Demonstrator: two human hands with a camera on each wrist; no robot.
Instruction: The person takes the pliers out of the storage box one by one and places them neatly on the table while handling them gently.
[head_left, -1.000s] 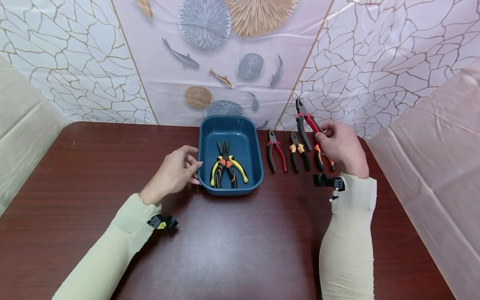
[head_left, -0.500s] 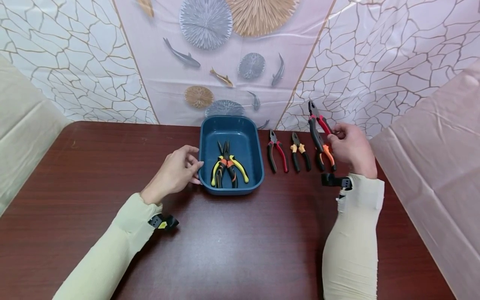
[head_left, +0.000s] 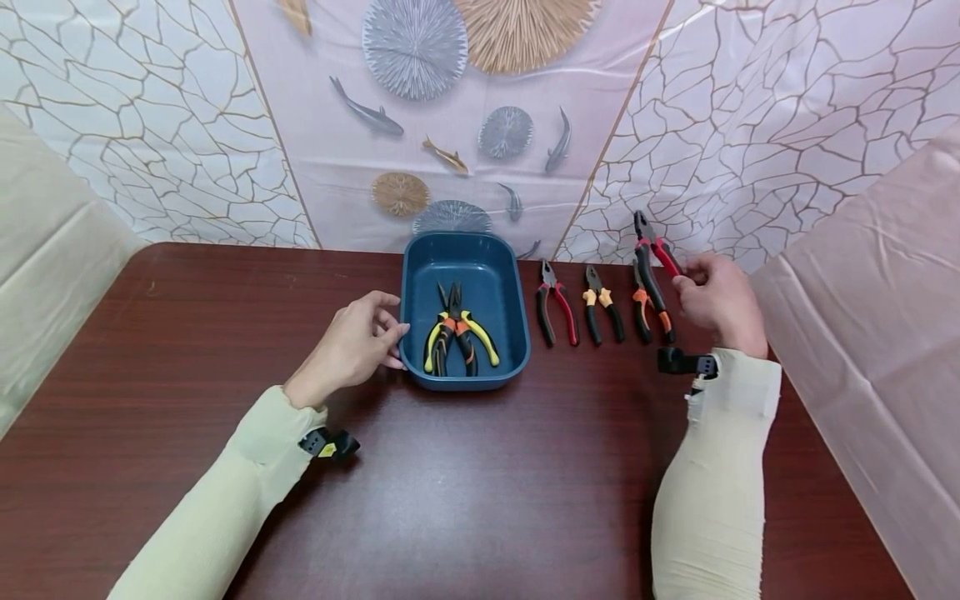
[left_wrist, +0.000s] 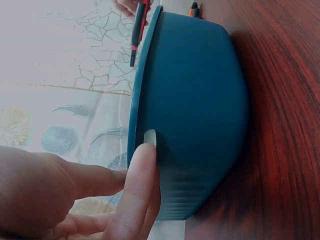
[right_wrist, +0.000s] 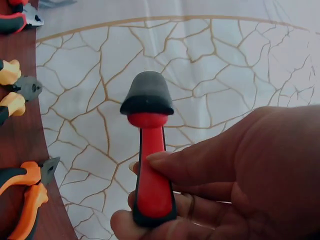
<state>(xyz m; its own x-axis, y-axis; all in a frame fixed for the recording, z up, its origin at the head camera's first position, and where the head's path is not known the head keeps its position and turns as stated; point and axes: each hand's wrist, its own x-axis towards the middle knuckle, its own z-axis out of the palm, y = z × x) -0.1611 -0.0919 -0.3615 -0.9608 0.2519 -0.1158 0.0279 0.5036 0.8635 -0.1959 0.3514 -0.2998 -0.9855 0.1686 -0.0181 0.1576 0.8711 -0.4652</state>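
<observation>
Red-and-black pliers (head_left: 648, 268) are in the right hand (head_left: 722, 300), raised off the table (head_left: 420, 508) at its far right, head pointing up towards the patterned wall (head_left: 795, 125) and handles spread. The right thumb lies along the red handle, with the fingers bent round its other side; the black handle hangs free of the grip. The left hand (head_left: 352, 342) is loosely bent and part-way spread, its fingertips touching the left side of the blue tray (head_left: 465, 384) and holding no tool.

Being a steel tool by its look, the pair should feel dense and head-heavy, rigid and hardly fragile. Its grips look cushioned and unlikely to slip, but with one handle held the other could swing at the pivot; taking both handles together, just below the pivot, should steady it.

Beside the tray stand in a row a second red-handled pair (head_left: 552, 286), a yellow-and-black pair (head_left: 597, 295) and an orange-and-black pair (head_left: 642, 298). Yellow-handled pliers (head_left: 483, 335) lie in the tray among orange-and-black handles (head_left: 467, 343), overlapping so much that the count is uncertain.
</observation>
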